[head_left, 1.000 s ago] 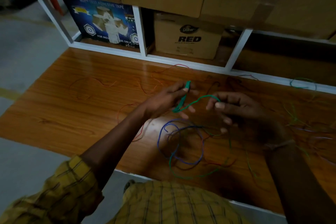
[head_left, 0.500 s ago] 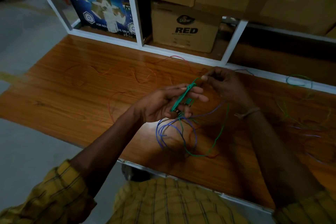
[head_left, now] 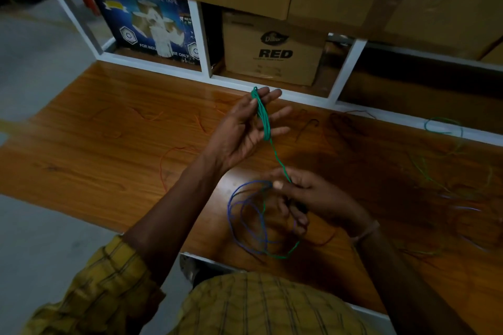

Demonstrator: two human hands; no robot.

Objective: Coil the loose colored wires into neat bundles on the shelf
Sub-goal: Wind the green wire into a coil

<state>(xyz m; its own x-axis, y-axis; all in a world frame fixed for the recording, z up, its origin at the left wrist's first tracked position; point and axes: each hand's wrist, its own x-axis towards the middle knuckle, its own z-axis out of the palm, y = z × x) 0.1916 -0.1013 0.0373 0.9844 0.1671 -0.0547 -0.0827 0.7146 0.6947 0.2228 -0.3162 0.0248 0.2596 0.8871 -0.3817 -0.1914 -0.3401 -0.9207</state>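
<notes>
My left hand (head_left: 245,128) is raised over the wooden shelf (head_left: 109,149), fingers spread, with a green wire (head_left: 262,117) looped several times around the palm and fingers. The wire's free length runs down to my right hand (head_left: 304,196), which pinches it between thumb and fingers. Below that hand the green wire trails in a loop beside a loose blue wire (head_left: 239,215) lying in coils on the shelf. Thin orange-red wires (head_left: 166,160) lie flat to the left.
More loose green wire (head_left: 443,128) and purple strands (head_left: 468,209) lie scattered on the right, dimly lit. Behind the shelf's white frame (head_left: 206,73) stand a brown box marked RED (head_left: 275,49) and a blue tape box (head_left: 152,27). Large cartons sit above.
My left hand has lifted and opened, the green loops now stretched along it. My right hand has dropped from the far side toward me, pulling the green wire's free length downward.
</notes>
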